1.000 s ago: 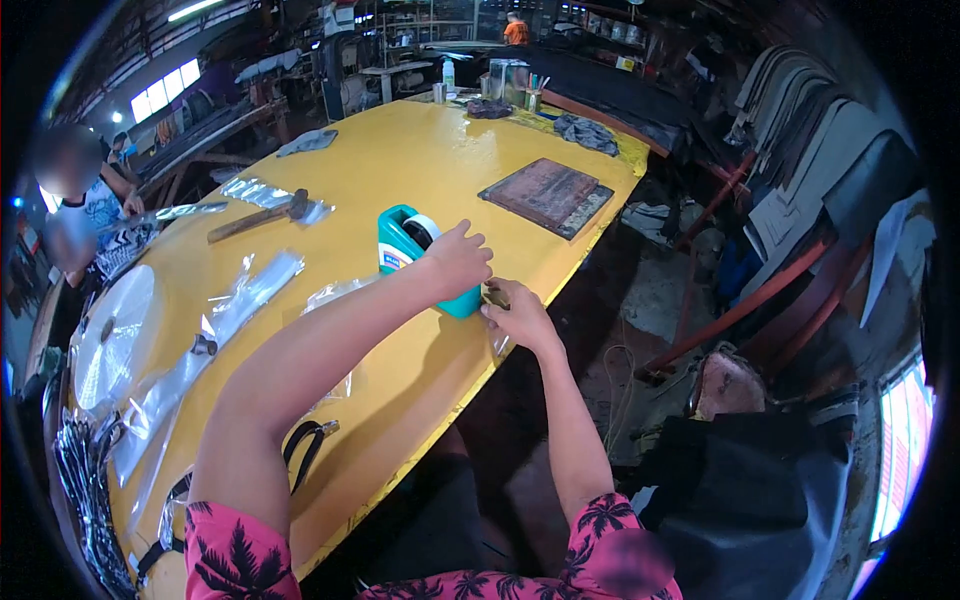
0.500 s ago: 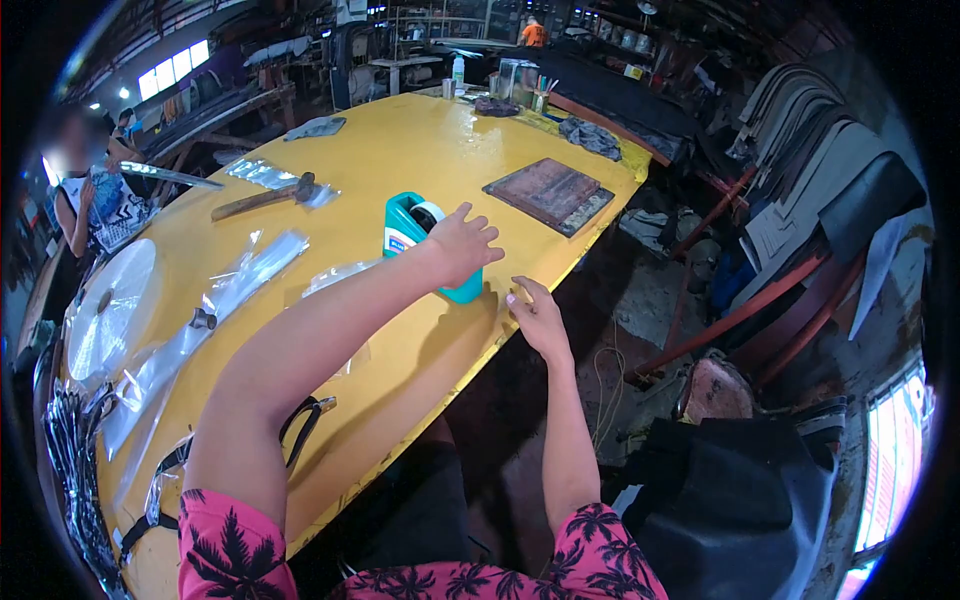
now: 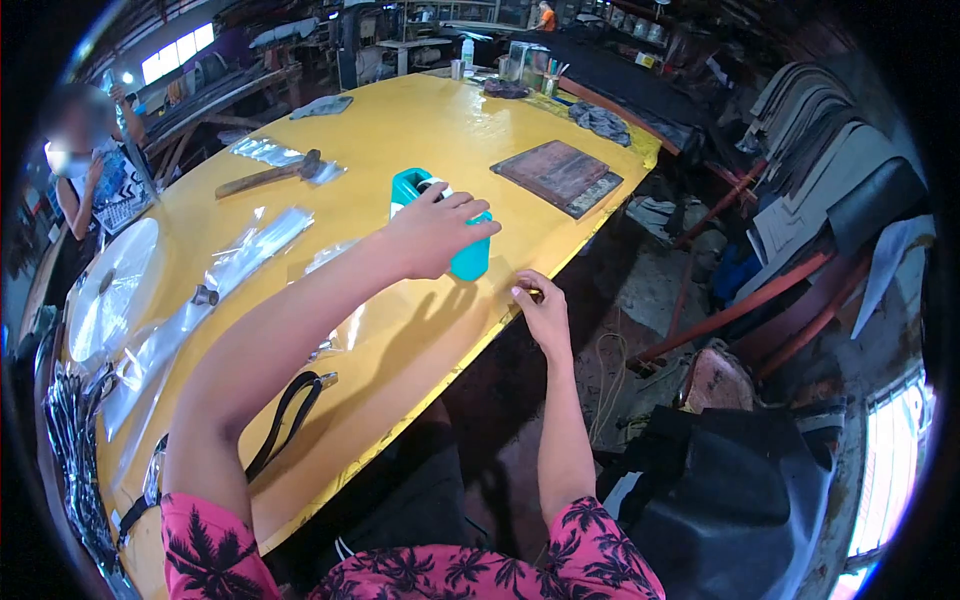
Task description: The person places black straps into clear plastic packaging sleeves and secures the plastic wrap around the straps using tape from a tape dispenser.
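Note:
A teal tape dispenser point(image 3: 470, 262) stands on the yellow table, its tape roll partly covered by my left hand point(image 3: 440, 235). That hand hovers over the dispenser with fingers stretched and apart, and its shadow falls on the tabletop. Closer to the table's edge is my right hand point(image 3: 545, 308), its fingers curled and thumb drawn toward the index finger. Whatever lies between those fingertips is too small or clear to make out. A dark strap point(image 3: 285, 425) with a metal end rests beneath my left forearm.
On the yellow table point(image 3: 410, 125) lie a hammer point(image 3: 265, 180), clear plastic strips point(image 3: 262, 240), a round clear coil point(image 3: 115, 290) and dark flat slabs point(image 3: 550, 170). Cups and a bottle point(image 3: 467, 53) stand at the far end. Another person point(image 3: 90, 180) is at the left.
My left hand has shifted slightly left and lower over the dispenser, its fingers lying more across it. My right hand's fingers have curled in toward the thumb. The view has tilted slightly.

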The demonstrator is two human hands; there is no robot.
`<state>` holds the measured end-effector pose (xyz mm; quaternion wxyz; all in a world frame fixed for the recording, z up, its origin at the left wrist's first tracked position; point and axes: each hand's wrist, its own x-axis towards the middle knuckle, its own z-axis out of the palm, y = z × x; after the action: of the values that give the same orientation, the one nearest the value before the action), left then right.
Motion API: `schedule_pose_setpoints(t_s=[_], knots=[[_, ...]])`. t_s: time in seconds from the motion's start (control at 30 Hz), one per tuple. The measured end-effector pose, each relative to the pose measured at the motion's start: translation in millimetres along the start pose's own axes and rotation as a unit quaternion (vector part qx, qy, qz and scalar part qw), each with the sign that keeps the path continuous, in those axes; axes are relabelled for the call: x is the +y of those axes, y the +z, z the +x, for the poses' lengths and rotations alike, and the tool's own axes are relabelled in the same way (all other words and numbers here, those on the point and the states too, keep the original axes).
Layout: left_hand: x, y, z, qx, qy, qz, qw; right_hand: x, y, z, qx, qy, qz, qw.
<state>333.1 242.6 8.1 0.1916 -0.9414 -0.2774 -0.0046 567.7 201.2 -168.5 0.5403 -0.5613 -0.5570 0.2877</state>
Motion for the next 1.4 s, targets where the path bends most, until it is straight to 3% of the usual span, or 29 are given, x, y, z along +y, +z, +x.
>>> schedule_pose_setpoints(t_s=[0.1, 0.23, 0.47, 0.63, 0.73, 0.8, 0.87, 0.93, 1.03, 1.1, 1.17, 1.23, 1.37, 1.4], knots=[[-4.4, -11.2, -40.1, 0.066, -0.010, -0.041, 0.997, 0.7, 0.1, 2.6, 0.007, -0.015, 0.022, 1.000], [-6.3, -35.4, -101.0, 0.069, -0.046, -0.076, 0.994, 8.1, -5.0, 3.8, -0.010, -0.005, 0.021, 1.000], [-7.6, -80.8, -210.1, 0.104, -0.194, -0.102, 0.970, -7.9, -15.1, -6.0, -0.027, -0.001, 0.077, 0.997], [-8.2, -85.9, -264.9, 0.126, -0.301, -0.157, 0.932, -102.8, -11.5, -31.2, -0.087, -0.041, 0.074, 0.993], [-12.6, -74.0, -263.8, 0.159, -0.310, -0.258, 0.901, -145.5, 13.6, -23.7, -0.180, -0.110, 0.103, 0.972], [-22.5, -61.7, -244.5, 0.168, -0.258, -0.277, 0.910, -160.0, 40.0, -7.6, -0.229, -0.124, 0.115, 0.959], [-31.6, -45.1, -212.0, 0.161, -0.257, -0.406, 0.862, -174.4, 64.8, 11.9, -0.305, -0.130, 0.111, 0.937], [-45.1, -18.7, -177.4, 0.184, -0.255, -0.431, 0.846, -179.0, 87.7, 32.5, -0.341, -0.125, 0.129, 0.923], [-68.2, 14.4, -143.5, 0.152, -0.292, -0.480, 0.813, -188.3, 110.3, 44.8, -0.387, -0.102, 0.158, 0.902], [-80.2, 22.2, -135.9, -0.004, -0.257, -0.557, 0.790, -187.9, 121.7, 50.5, -0.386, -0.076, 0.124, 0.911], [-86.3, 34.1, -136.9, -0.021, -0.225, -0.598, 0.769, -183.5, 128.3, 56.4, -0.402, -0.061, 0.081, 0.910], [-86.9, 43.0, -144.0, 0.010, -0.264, -0.666, 0.697, -175.4, 132.1, 58.7, -0.415, -0.044, 0.042, 0.908], [-95.3, 59.2, -177.6, 0.016, -0.373, -0.613, 0.696, -145.9, 130.6, 61.8, -0.451, -0.002, 0.003, 0.893], [-95.5, 61.3, -192.1, -0.006, -0.400, -0.628, 0.668, -140.4, 131.1, 62.8, -0.446, 0.001, -0.007, 0.895]])
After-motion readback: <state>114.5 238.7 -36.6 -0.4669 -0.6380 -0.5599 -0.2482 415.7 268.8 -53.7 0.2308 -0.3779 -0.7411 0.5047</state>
